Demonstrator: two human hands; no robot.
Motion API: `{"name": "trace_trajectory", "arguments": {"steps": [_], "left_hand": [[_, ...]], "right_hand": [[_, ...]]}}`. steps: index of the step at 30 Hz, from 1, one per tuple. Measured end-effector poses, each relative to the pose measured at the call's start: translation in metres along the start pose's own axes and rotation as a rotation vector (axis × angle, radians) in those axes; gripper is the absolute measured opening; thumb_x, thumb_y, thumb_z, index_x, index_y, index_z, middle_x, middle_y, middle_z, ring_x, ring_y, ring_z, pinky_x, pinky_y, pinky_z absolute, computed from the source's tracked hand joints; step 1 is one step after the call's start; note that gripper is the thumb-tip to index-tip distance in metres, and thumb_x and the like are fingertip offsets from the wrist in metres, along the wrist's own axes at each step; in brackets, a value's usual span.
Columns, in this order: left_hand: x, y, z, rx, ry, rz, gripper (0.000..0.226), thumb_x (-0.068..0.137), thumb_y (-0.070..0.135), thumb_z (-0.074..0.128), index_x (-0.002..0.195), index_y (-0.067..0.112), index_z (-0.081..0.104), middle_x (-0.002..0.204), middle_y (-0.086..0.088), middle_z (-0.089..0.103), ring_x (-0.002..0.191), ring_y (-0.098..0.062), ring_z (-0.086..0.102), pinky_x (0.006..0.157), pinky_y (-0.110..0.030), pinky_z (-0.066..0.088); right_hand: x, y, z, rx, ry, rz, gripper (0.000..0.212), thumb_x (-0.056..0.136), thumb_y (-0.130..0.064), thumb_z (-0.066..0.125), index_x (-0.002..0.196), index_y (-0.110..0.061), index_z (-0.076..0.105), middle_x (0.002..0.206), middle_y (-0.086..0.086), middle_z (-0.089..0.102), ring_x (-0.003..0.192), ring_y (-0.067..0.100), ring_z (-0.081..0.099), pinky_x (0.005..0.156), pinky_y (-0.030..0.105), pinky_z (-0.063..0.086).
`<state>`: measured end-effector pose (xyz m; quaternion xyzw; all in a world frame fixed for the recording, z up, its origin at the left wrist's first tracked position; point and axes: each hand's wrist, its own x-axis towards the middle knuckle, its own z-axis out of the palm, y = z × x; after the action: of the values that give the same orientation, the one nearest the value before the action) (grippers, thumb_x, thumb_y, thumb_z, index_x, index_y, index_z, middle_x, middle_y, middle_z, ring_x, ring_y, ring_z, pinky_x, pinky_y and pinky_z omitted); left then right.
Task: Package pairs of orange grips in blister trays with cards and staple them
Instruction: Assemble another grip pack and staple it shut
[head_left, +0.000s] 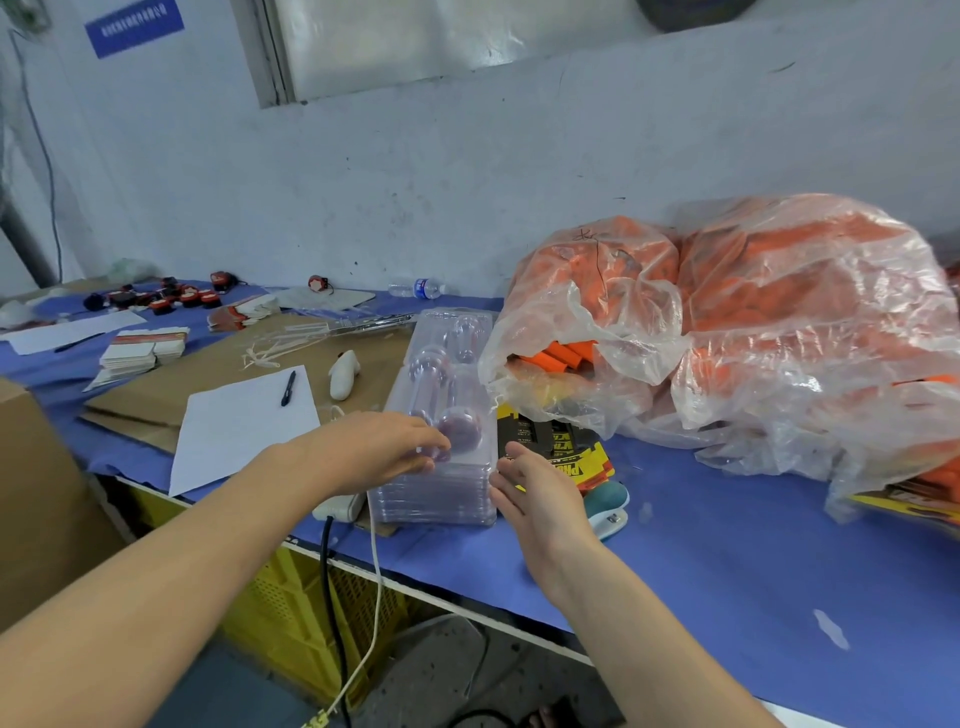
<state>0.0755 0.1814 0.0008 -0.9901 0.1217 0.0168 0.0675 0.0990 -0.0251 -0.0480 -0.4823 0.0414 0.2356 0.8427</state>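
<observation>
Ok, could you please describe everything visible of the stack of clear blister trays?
The stack of blister trays is clear, glossy plastic: several nested trays with rounded corners and two long empty moulded pockets ending in round bulges. It lies flat on the blue table, far end beside the bag of orange grips. The left hand rests its fingers on the top tray; the open right hand is at its right edge.

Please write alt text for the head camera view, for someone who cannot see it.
A person's left hand rests on a stack of clear blister trays on a blue table, the right hand open beside the stack. Plastic bags of orange grips lie to its right.
</observation>
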Motion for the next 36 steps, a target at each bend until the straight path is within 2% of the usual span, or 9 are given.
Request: {"name": "trace_trajectory", "arguments": {"steps": [3, 6, 11, 15, 18, 22, 27, 31, 36], "left_hand": [[-0.002, 0.001, 0.005, 0.203, 0.041, 0.03, 0.031, 0.103, 0.04, 0.038, 0.133, 0.031, 0.037, 0.106, 0.01, 0.063, 0.087, -0.014, 0.064, 0.066, -0.032, 0.051], [-0.009, 0.003, 0.014, 0.401, 0.199, 0.193, 0.005, 0.102, 0.027, 0.046, 0.103, 0.022, 0.045, 0.078, 0.007, 0.058, 0.059, -0.014, 0.056, 0.045, -0.027, 0.034], [-0.015, 0.006, 0.017, 0.507, 0.239, 0.213, 0.03, 0.082, 0.016, 0.077, 0.085, 0.021, 0.048, 0.059, 0.011, 0.047, 0.041, -0.007, 0.042, 0.033, -0.021, 0.031], [-0.016, 0.004, 0.013, 0.475, 0.342, 0.195, 0.048, 0.078, 0.012, 0.08, 0.089, 0.02, 0.034, 0.057, 0.012, 0.035, 0.035, -0.006, 0.035, 0.029, -0.018, 0.027], [-0.016, 0.008, 0.008, 0.431, 0.442, 0.137, 0.056, 0.065, 0.004, 0.085, 0.098, 0.015, 0.042, 0.056, 0.011, 0.035, 0.035, -0.007, 0.032, 0.029, -0.019, 0.021], [-0.011, 0.017, 0.01, 0.476, 0.552, 0.02, 0.062, 0.058, 0.003, 0.088, 0.113, 0.008, 0.062, 0.059, 0.005, 0.054, 0.041, -0.011, 0.051, 0.034, -0.022, 0.03], [-0.003, 0.015, -0.008, 0.501, 0.61, -0.153, 0.026, 0.069, 0.009, 0.085, 0.089, 0.014, 0.069, 0.08, -0.001, 0.063, 0.062, -0.017, 0.059, 0.046, -0.023, 0.033], [0.002, -0.002, -0.054, 0.222, 0.796, -0.436, 0.016, 0.099, 0.016, 0.053, 0.109, 0.009, 0.063, 0.092, -0.012, 0.067, 0.075, -0.033, 0.064, 0.058, -0.038, 0.05], [-0.02, -0.025, -0.114, 0.059, 1.201, -0.64, 0.027, 0.106, 0.028, 0.033, 0.11, 0.011, 0.054, 0.092, -0.011, 0.072, 0.077, -0.039, 0.064, 0.062, -0.038, 0.035]], "right_hand": [[0.002, 0.0, -0.002, 0.012, 0.001, -0.001, 0.03, 0.095, -0.001, 0.048, 0.118, -0.014, 0.061, 0.09, 0.005, 0.067, 0.11, 0.022, 0.064, 0.075, 0.021, 0.057], [0.003, 0.001, -0.003, -0.018, -0.007, -0.007, 0.03, 0.096, -0.003, 0.048, 0.12, -0.016, 0.06, 0.096, 0.004, 0.067, 0.101, 0.018, 0.067, 0.082, 0.025, 0.056], [0.005, 0.003, -0.004, -0.092, -0.007, -0.036, 0.03, 0.096, -0.006, 0.048, 0.121, -0.017, 0.061, 0.106, 0.003, 0.066, 0.102, 0.019, 0.067, 0.089, 0.029, 0.056], [0.009, 0.001, 0.001, -0.169, -0.038, -0.104, 0.027, 0.098, -0.012, 0.049, 0.122, -0.02, 0.058, 0.113, 0.0, 0.065, 0.095, 0.013, 0.07, 0.087, 0.028, 0.056], [0.014, -0.005, 0.005, -0.222, -0.072, -0.113, 0.026, 0.098, -0.015, 0.052, 0.123, -0.015, 0.06, 0.109, -0.004, 0.063, 0.089, 0.014, 0.071, 0.085, 0.029, 0.058], [0.022, -0.011, 0.009, -0.46, -0.077, -0.163, 0.024, 0.098, -0.017, 0.05, 0.117, -0.018, 0.065, 0.102, -0.001, 0.065, 0.077, 0.014, 0.065, 0.062, 0.023, 0.052], [0.028, -0.01, 0.009, -0.412, -0.063, -0.112, 0.025, 0.099, -0.013, 0.043, 0.12, -0.021, 0.053, 0.107, 0.004, 0.061, 0.077, 0.018, 0.064, 0.055, 0.024, 0.049], [0.03, -0.011, 0.005, -0.443, -0.095, -0.112, 0.027, 0.098, -0.014, 0.042, 0.118, -0.02, 0.059, 0.106, 0.005, 0.062, 0.077, 0.018, 0.065, 0.06, 0.026, 0.051], [0.022, -0.031, 0.007, -0.516, -0.1, -0.249, 0.026, 0.097, -0.017, 0.045, 0.118, -0.024, 0.057, 0.108, 0.004, 0.063, 0.079, 0.015, 0.066, 0.069, 0.034, 0.052]]}}
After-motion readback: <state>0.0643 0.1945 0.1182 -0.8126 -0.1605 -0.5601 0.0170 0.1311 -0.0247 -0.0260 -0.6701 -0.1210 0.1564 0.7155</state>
